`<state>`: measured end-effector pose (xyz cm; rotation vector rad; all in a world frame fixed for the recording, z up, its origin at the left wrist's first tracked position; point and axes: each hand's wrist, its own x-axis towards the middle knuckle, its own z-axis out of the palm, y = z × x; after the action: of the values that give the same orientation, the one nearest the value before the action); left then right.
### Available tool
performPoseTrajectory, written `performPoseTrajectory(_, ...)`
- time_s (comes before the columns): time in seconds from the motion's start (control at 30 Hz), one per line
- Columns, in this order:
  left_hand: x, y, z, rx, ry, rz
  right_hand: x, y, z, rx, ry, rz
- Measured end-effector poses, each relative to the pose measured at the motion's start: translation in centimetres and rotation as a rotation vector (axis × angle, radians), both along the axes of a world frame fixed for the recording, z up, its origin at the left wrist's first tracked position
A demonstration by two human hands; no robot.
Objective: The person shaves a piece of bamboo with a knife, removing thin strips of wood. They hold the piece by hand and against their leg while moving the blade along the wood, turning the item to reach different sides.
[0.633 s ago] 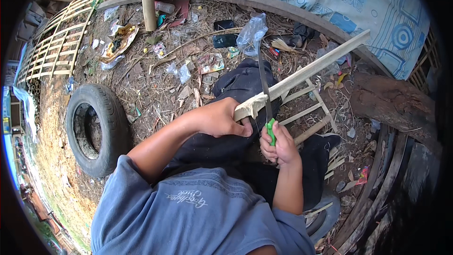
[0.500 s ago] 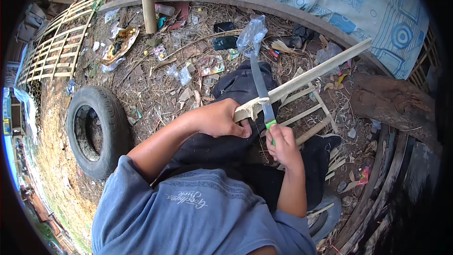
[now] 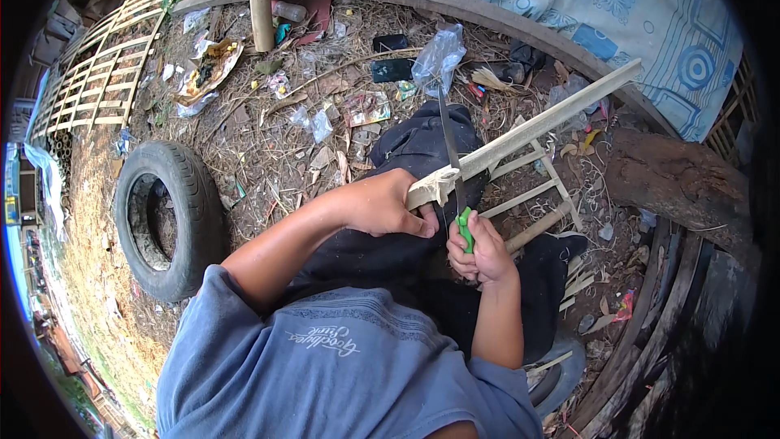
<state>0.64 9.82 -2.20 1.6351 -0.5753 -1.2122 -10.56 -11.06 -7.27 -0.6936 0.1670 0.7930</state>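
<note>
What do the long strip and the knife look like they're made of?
The strip looks like split bamboo or pale wood: matte, fibrous, with shavings curling at the cut. The knife has a dull grey blade, probably steel, and a glossy green handle, likely plastic.

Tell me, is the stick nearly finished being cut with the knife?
Not yet, it seems. Done: pale curls of wood hang at the near end of the bamboo strip, so some shaving has happened there. In hand: the left hand grips that end while the right hand holds the green-handled knife, blade against the strip. Left: the rest of the strip toward its far tip looks unworked.
</note>
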Motion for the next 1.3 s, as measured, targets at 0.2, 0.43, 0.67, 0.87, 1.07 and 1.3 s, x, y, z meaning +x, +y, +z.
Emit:
performPoseTrajectory(0.2, 0.1, -0.1, -0.3, 0.067, -0.024, -0.023, -0.5, 0.9, 1.4, -0.985, -0.539, -0.206)
performPoseTrajectory(0.43, -0.2, -0.3, -0.3, -0.004, -0.095, -0.023, 0.0, -0.3, 0.8, -0.25, -0.055, 0.009)
performPoseTrajectory(0.67, 0.0, 0.2, 0.1, 0.206, 0.126, 0.01, -0.4, 0.3, 2.2, -0.495, -0.071, -0.149)
performPoseTrajectory(0.87, -0.3, -0.4, -0.5, -0.001, -0.05, 0.021, -0.6, 0.6, 2.4, -0.616, -0.145, -0.129)
performPoseTrajectory(1.07, -0.1, -0.2, 0.3, 0.051, -0.066, 0.039, -0.5, 0.6, -0.3, 0.146, 0.046, 0.062)
performPoseTrajectory(1.3, -0.1, 0.6, -0.1, 0.002, -0.03, 0.026, -1.3, -0.1, 1.9, -0.218, -0.089, -0.107)
